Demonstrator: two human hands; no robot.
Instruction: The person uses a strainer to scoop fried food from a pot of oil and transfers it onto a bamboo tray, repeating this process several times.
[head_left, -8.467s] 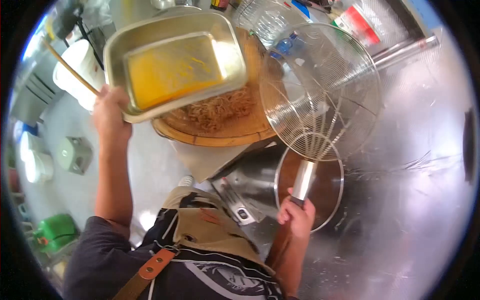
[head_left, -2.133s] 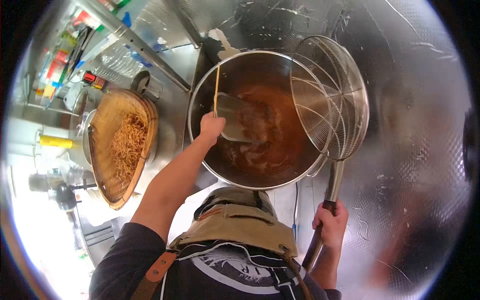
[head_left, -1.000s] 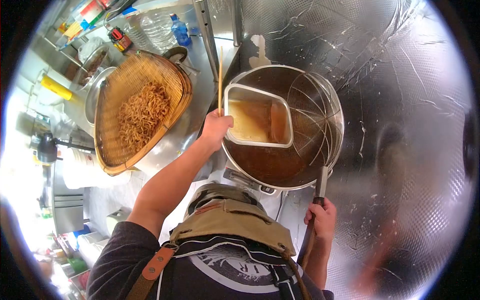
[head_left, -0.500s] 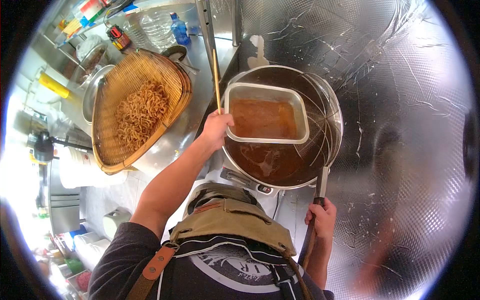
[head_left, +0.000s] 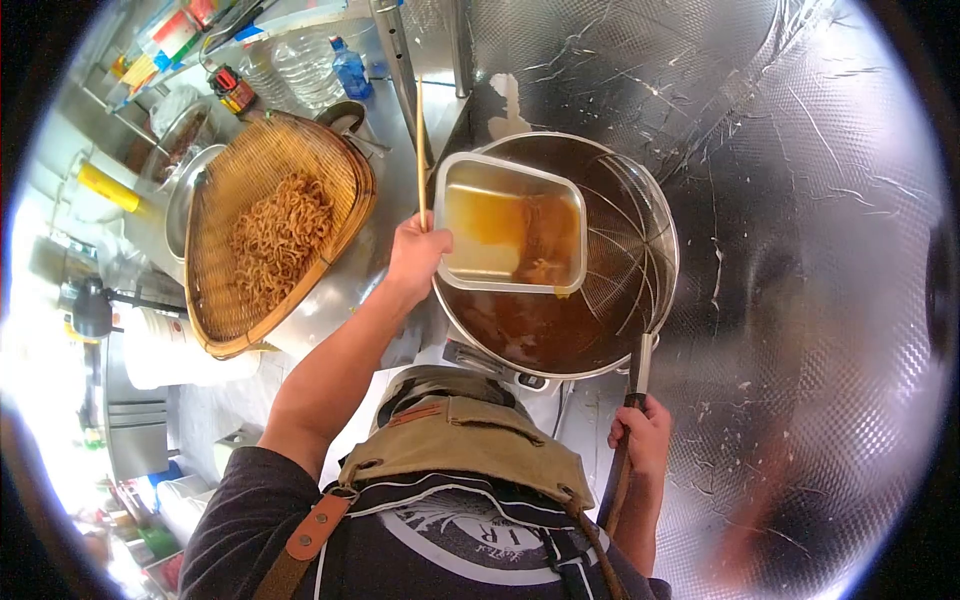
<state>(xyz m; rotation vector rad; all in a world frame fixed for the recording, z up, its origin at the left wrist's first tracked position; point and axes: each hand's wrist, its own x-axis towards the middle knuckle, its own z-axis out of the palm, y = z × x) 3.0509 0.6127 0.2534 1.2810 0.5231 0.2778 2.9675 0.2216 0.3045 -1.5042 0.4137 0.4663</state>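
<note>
My left hand (head_left: 415, 260) is closed on the left rim of a rectangular metal tray (head_left: 468, 263), with long chopsticks (head_left: 421, 150) sticking up from the same grip. The tray tilts to the right over a large round pot (head_left: 676, 250) of brown liquid. Brown liquid (head_left: 550, 235) gathers at the tray's right side, and a little yellow shows at its lower right corner. My right hand (head_left: 643, 432) is wrapped round the dark handle of a wire strainer (head_left: 615, 260). The strainer's bowl sits inside the pot, on its right side, partly behind the tray.
To the left, a woven bamboo basket (head_left: 347, 205) holds a heap of brown strips (head_left: 285, 235). Behind it stand a blue bottle (head_left: 350, 70), large clear bottles (head_left: 308, 72) and a small pan (head_left: 342, 117). Foil-like sheeting (head_left: 800, 250) covers the surface on the right.
The tray has moved slightly left and tipped to the right; its liquid has drawn away from the left side, baring metal. My right hand and the strainer have barely moved.
</note>
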